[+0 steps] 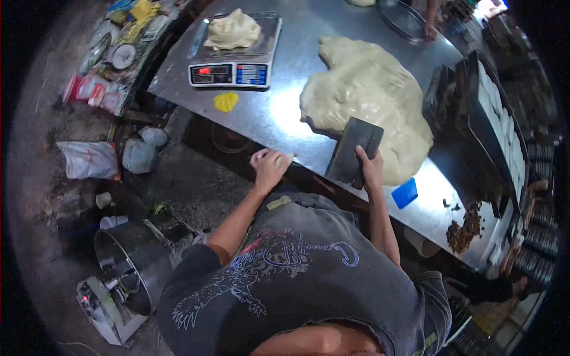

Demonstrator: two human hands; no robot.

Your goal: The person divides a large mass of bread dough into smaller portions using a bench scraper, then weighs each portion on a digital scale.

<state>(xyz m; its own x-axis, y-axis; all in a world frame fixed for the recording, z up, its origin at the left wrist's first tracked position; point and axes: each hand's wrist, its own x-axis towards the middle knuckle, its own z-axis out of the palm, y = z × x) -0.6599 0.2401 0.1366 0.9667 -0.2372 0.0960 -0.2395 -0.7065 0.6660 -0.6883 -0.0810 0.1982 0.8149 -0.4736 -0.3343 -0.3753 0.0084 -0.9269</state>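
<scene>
My right hand (370, 168) grips a wide dark dough scraper (356, 151), its blade lying against the near edge of a large mound of dough (374, 95). At the table's front edge, my left hand (271, 167) has its fingers curled in. A small pale bit shows at its fingertips, perhaps dough, too small to be sure. A digital scale (230, 75) with a lit red display stands farther left on the table, bearing a lump of dough (233, 29).
On the metal table (279, 127) lie a yellow scraper (225, 102), a blue scraper (405, 193) and brown crumbs (465, 228). Dark trays (475, 118) stand at the right. Another person's hand (431, 31) is near a round dish (404, 19). A mixer (122, 276) stands lower left.
</scene>
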